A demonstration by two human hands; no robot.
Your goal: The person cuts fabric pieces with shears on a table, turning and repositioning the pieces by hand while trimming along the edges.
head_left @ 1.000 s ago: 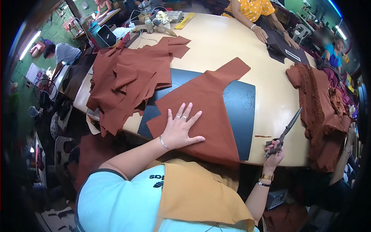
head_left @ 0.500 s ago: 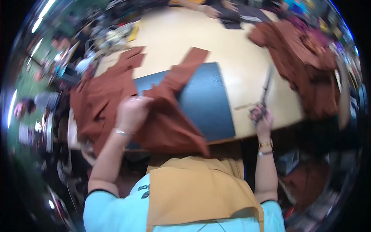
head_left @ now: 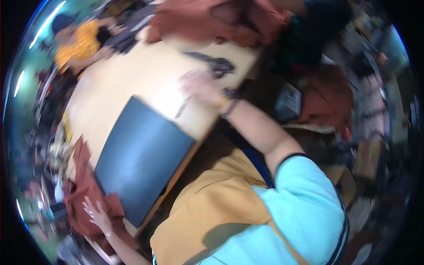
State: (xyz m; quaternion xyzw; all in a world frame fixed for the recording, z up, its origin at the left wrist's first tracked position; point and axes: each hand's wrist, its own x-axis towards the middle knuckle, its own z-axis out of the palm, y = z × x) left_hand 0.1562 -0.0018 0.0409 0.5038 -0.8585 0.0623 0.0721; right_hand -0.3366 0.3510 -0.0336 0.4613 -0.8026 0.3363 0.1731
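Observation:
My left hand [head_left: 97,215] lies with fingers spread on the rust-brown fabric [head_left: 79,203] at the lower left. My right hand [head_left: 201,88] is over the table, blurred by motion; its fingers look stretched out and nothing shows in them. Just beyond it, dark-handled scissors [head_left: 220,67] lie on the tabletop, apart from the hand. A dark blue mat [head_left: 141,154] lies between my two hands, its surface bare.
More rust-brown fabric [head_left: 190,22] is heaped at the table's [head_left: 106,101] far edge. A person in a yellow patterned top [head_left: 86,42] handles dark cloth [head_left: 128,39] across the table. Rust-brown cloth [head_left: 327,97] and a grey box [head_left: 289,100] are at the right.
The view has swung to the right. My right hand has let go of the scissors, which now lie on the table. My left hand has released the fabric it gripped and lies flat on the pile.

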